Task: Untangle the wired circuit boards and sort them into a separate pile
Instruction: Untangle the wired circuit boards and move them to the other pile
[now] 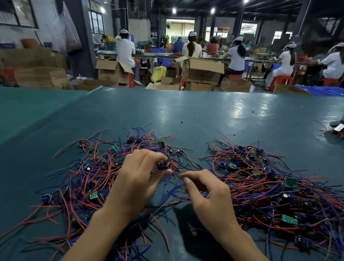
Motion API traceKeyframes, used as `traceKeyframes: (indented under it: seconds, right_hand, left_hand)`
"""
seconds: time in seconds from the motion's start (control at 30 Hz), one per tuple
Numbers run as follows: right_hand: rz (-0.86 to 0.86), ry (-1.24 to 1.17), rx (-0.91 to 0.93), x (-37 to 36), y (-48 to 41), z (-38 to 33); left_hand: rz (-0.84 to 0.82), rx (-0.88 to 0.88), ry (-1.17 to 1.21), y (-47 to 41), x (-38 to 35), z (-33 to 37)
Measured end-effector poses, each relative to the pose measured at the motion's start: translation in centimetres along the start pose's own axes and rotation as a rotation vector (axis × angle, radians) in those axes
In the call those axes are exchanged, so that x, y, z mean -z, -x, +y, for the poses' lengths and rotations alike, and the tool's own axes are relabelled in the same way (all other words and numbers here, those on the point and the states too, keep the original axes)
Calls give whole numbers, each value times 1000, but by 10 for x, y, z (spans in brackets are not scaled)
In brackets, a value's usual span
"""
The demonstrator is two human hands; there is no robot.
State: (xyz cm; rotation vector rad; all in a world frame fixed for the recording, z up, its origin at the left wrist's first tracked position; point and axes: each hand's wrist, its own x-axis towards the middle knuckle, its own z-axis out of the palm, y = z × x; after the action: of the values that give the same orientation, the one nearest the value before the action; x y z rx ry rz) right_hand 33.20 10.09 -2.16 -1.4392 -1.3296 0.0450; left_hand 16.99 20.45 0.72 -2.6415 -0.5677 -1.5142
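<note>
Above the tangled pile (90, 178) on the tabletop (186, 111), my left hand (138, 181) pinches a circuit board (166, 162) steady so my right hand (208, 195), pinching its wires (177, 175), can tease them free toward the right pile (263, 186).

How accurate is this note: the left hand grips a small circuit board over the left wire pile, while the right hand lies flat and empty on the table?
It is wrong about the right hand. The head view shows its thumb and forefinger pinching wires, not lying flat and empty. The left hand does grip a small circuit board over the left wire pile.
</note>
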Motion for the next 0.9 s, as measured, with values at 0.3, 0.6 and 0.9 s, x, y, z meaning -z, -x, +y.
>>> traceKeyframes:
  seconds: [0.3,0.6,0.9]
  right_hand:
    - [-180,-933,-543,-2,-7,-7]
    - [-245,-1049,-580,6,-11,-13]
    - [-259,-1109,-687,3,-9,-17]
  left_hand:
    - [59,-243,131,15,-9,17]
    - [1,-251,97,18,-10,21]
    - [-60,-174,2,19,1,14]
